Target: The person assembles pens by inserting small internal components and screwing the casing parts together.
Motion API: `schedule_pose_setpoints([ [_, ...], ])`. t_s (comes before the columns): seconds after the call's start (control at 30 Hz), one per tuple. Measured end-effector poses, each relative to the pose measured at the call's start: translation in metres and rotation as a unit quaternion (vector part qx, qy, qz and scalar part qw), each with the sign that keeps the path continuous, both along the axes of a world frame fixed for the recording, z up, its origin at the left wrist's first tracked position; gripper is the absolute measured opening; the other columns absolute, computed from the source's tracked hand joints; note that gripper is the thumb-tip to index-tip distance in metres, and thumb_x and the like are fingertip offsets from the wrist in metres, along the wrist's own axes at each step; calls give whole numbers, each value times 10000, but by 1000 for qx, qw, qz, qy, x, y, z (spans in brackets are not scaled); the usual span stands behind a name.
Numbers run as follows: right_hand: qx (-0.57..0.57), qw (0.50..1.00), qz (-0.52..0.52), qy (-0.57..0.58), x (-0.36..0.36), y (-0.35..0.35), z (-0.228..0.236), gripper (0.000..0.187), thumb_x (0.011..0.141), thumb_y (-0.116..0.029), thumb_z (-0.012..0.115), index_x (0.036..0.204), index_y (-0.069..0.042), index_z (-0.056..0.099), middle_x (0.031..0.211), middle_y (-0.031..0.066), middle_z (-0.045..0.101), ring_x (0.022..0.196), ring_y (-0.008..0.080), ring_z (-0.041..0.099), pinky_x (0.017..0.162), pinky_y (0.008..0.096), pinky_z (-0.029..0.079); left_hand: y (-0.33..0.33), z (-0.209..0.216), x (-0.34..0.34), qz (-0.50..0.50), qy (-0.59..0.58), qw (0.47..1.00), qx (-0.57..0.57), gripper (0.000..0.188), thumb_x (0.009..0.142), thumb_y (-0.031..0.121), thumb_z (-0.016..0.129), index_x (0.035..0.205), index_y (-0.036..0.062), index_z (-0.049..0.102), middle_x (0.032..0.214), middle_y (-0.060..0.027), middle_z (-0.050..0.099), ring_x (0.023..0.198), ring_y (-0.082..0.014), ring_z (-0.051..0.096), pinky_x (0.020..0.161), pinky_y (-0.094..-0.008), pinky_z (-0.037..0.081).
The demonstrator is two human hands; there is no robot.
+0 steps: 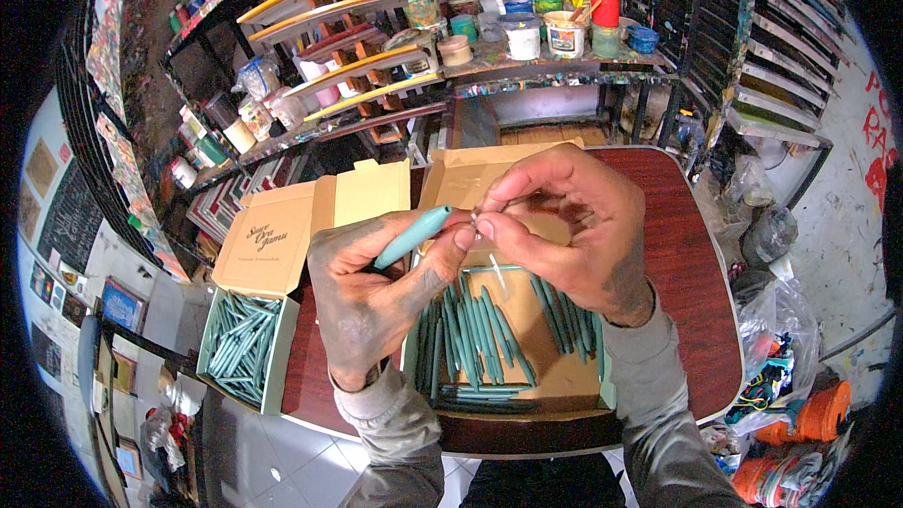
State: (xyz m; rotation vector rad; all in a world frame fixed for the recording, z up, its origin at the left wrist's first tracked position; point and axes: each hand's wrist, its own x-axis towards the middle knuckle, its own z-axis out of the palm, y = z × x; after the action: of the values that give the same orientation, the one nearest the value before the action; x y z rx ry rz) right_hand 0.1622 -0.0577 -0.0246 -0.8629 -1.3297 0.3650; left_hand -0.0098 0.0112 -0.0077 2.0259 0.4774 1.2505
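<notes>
Above the table (687, 226), a teal pen (416, 236) lies between left fingers (440, 268).

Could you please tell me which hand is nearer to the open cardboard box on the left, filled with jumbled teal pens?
Left. The left hand is just right of that cardboard box; the right hand is farther right.

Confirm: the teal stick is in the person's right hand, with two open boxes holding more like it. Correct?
Not quite: the head view shows the teal stick in the left hand. The two open boxes holding more like it are as you say.
</notes>
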Motion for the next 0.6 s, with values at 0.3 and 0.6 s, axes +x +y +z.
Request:
schedule_pose_setpoints([
  [0.3, 112, 988, -86, -62, -4, 5, -2, 130, 771, -26, 751, 883, -21, 684, 847, 88, 700, 778, 167, 682, 705, 277, 535, -10, 6, 0, 23, -11, 999, -33, 185, 779, -11, 717, 962, -43, 720, 842, -99, 719, 749, -106, 657, 660, -209, 528],
  [0.6, 176, 969, -118, -124, -1, 9, -1, 128, 753, 7, 745, 865, -19, 686, 825, 104, 695, 742, 208, 686, 670, 302, 541, -8, 5, 0, 9, -16, 999, -27, 203, 786, -32, 696, 987, -57, 708, 853, -116, 719, 771, -121, 671, 676, -217, 540],
])
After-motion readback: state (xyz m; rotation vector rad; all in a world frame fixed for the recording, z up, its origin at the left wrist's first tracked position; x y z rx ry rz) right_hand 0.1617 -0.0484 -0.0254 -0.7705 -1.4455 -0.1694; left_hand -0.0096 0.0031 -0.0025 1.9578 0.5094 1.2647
